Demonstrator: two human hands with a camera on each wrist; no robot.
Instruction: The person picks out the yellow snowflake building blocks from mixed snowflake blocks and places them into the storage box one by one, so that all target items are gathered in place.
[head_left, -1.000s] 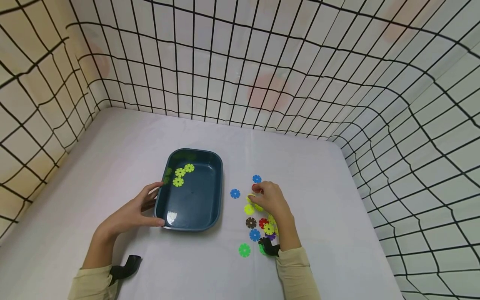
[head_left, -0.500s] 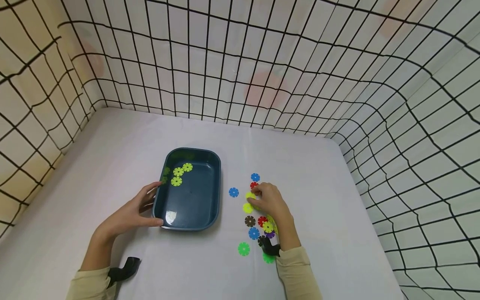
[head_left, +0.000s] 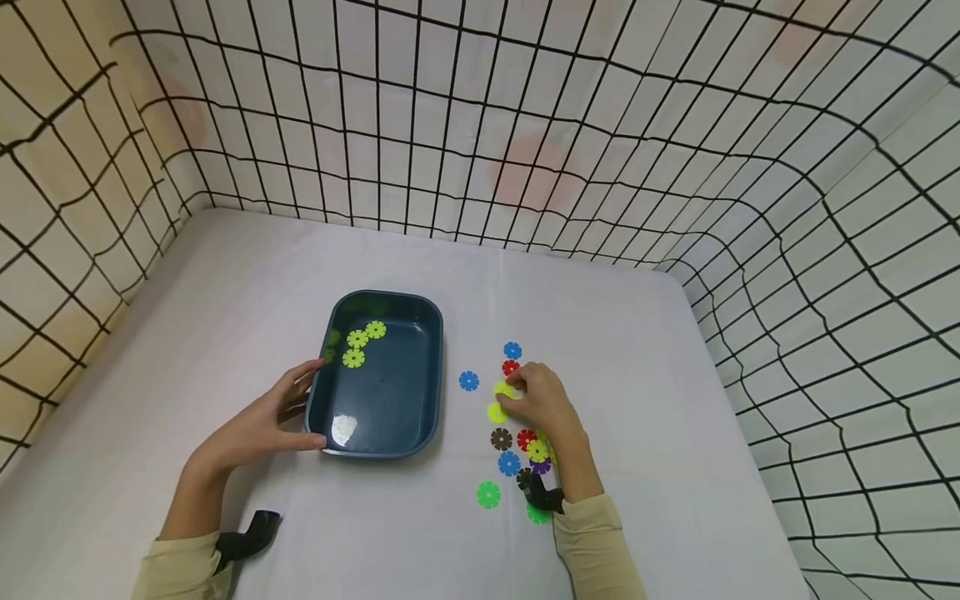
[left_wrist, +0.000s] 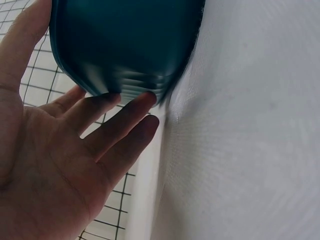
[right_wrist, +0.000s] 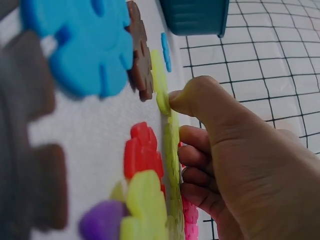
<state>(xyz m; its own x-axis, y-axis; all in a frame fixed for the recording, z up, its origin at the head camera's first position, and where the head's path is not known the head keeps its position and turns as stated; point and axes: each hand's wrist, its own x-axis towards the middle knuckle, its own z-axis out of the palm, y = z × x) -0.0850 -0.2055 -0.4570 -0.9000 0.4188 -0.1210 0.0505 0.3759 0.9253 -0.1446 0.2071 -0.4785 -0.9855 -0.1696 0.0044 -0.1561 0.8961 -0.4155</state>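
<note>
Teal plastic, smooth and glossy, forms the round-cornered tray [head_left: 440,375], which the left hand [head_left: 255,429] seems to steady: fingers spread against the outer wall around nine o'clock, thumb on the rim near seven. Three yellow-green discs [head_left: 357,338] lie flat inside, towards eleven o'clock. Out at the tray's three o'clock, the right hand [head_left: 543,400] has its fingers curled and its thumb at a yellow disc [head_left: 502,388]; whether it truly pinches it, I cannot tell. Notched like gears, the thin pieces probably give fingertips an edge on the white cloth [head_left: 637,375]. From that hand, a brown disc [head_left: 501,439] lies towards seven-thirty; a blue disc [head_left: 468,381], apart, towards nine-thirty.
</note>
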